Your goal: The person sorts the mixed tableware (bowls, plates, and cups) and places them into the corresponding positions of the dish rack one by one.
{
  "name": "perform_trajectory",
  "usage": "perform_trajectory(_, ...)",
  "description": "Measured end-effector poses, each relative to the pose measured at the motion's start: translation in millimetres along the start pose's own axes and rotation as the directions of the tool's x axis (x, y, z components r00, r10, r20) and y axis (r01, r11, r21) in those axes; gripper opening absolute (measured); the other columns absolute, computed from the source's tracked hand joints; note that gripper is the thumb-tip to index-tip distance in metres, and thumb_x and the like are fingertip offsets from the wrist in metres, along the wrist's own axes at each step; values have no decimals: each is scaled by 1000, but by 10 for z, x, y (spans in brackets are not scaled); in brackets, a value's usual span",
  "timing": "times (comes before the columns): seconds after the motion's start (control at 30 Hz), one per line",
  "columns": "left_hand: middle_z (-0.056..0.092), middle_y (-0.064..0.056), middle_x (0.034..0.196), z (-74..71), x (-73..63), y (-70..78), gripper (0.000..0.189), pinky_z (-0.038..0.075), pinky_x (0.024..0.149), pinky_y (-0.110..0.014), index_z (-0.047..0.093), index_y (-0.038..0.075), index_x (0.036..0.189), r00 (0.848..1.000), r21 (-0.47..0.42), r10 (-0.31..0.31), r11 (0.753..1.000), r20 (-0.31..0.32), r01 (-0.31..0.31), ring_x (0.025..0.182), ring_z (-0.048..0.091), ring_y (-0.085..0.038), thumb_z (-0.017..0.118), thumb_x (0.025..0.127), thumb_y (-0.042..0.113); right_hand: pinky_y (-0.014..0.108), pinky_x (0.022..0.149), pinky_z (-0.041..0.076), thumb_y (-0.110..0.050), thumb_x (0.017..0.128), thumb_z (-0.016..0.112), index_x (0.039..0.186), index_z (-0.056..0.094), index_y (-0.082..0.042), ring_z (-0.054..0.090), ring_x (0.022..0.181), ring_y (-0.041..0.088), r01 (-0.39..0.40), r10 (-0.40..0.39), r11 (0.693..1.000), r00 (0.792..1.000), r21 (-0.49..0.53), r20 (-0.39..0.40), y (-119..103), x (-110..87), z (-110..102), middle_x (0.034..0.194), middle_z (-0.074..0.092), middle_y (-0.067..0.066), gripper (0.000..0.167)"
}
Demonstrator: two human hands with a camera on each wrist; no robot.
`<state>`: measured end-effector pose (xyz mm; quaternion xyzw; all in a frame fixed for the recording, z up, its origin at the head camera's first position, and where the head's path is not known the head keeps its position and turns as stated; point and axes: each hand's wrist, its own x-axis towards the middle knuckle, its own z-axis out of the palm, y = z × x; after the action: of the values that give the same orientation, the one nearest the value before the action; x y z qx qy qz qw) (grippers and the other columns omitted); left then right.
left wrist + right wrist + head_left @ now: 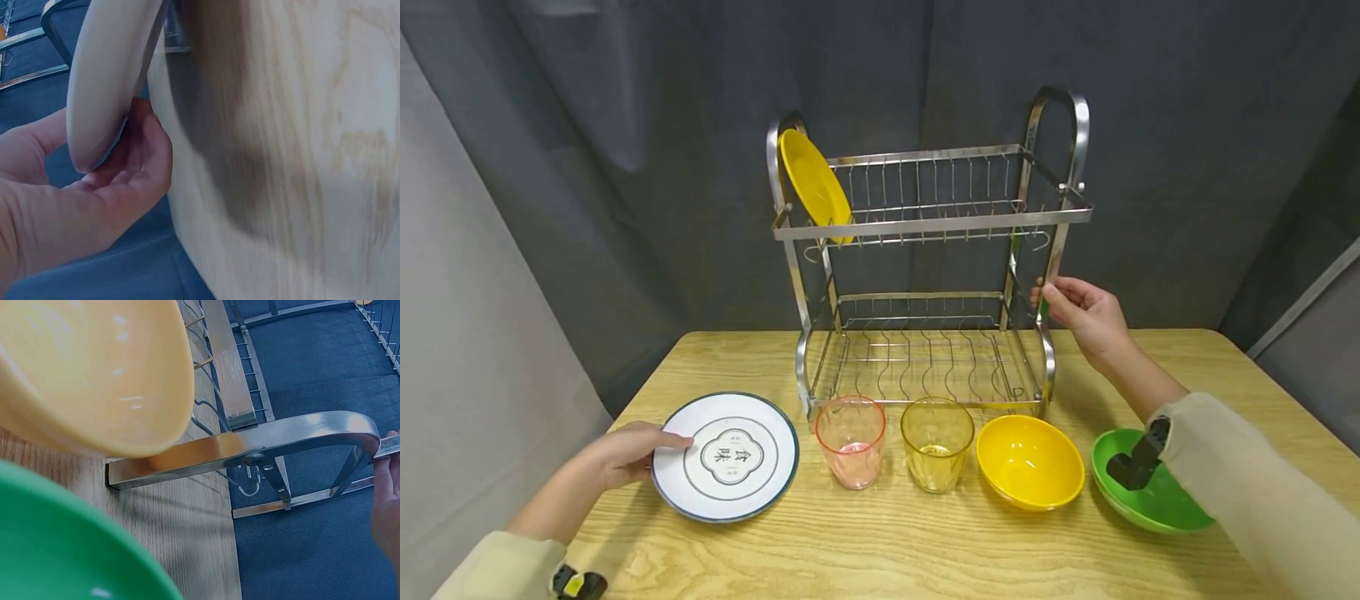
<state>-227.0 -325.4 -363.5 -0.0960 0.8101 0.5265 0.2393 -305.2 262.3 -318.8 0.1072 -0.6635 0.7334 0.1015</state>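
Note:
A white plate (727, 492) with a blue rim and printed characters is pinched at its left edge by my left hand (625, 454). The thumb lies over the plate's top, and the left wrist view shows curled fingers under the plate's edge (103, 87), held off the table. My right hand (1092, 323) grips the right front post of a two-tier metal dish rack (932, 223), thumb in front. In the right wrist view only part of that hand (389, 506) shows at the edge. A yellow plate (814, 179) leans in the upper tier at the left.
Before the rack stand a pink clear cup (852, 442), a yellow clear cup (937, 446), a yellow bowl (1030, 462) and a green bowl (1157, 500), partly hidden by the right forearm. They stand on a wooden table (880, 550). A dark curtain (662, 167) hangs behind.

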Motion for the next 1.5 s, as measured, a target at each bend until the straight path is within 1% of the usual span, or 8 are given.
perform_trajectory(0.3,66,4,70,-80,-149,85,48,57,59,-22,40,-21,122,992,32,73,997,-102,-70,62,66,-6,60,90,10,8,75,54,-21,90,66,103,66,-20,69,83,-5,0,0,1000,1000,-16,-6,-3,-3,-8,88,74,-17,13)
perform_trajectory(0.5,66,3,69,-93,-228,119,44,58,59,-23,43,-20,117,982,67,111,993,-153,-101,61,67,-8,60,89,9,8,76,54,-22,90,66,105,65,-19,69,84,-4,-17,17,1000,1000,-19,-6,-6,-10,-5,88,74,-17,15)
perform_trajectory(0.8,64,1,68,-92,-325,260,37,57,57,-24,52,-18,107,952,203,179,971,-250,-130,58,64,-8,62,88,12,9,76,54,-21,90,66,102,67,-20,70,83,-3,-19,19,1000,1000,12,-3,14,-9,1,88,75,-15,12)
perform_trajectory(0.9,65,0,68,-74,-365,357,38,55,58,-25,58,-17,106,932,291,218,948,-289,-131,60,63,-9,64,87,15,10,76,55,-19,90,66,100,68,-21,70,83,-2,-2,2,1000,1000,25,3,22,-5,1,88,75,-14,10)
perform_trajectory(1.03,69,-9,81,-61,-423,494,41,50,62,-23,64,-14,107,892,424,293,896,-344,-131,72,59,-10,68,84,21,10,75,55,-19,90,66,100,68,-21,70,83,-2,14,-14,1000,1000,22,7,22,2,-2,88,75,-14,10)
perform_trajectory(1.13,70,-16,92,-56,-471,583,45,48,63,-23,65,-12,110,870,475,326,871,-370,-124,80,56,-12,69,83,23,10,75,55,-19,90,66,99,68,-21,70,82,-2,17,-17,999,1000,27,7,25,-2,3,88,75,-14,10)
perform_trajectory(1.33,70,-17,95,-19,-585,755,48,45,69,-26,66,-9,112,853,460,316,882,-416,-102,97,57,-28,69,82,27,10,75,55,-19,90,66,99,68,-21,70,82,-2,17,-17,1000,1000,20,4,20,-13,12,87,75,-14,9)
perform_trajectory(1.5,70,-18,96,10,-666,911,48,43,70,-24,66,-8,111,806,476,356,873,-473,-107,100,55,-30,70,81,29,9,75,55,-20,90,66,100,68,-21,70,83,-3,15,-15,1000,1000,-4,-2,3,-19,11,88,75,-16,10)
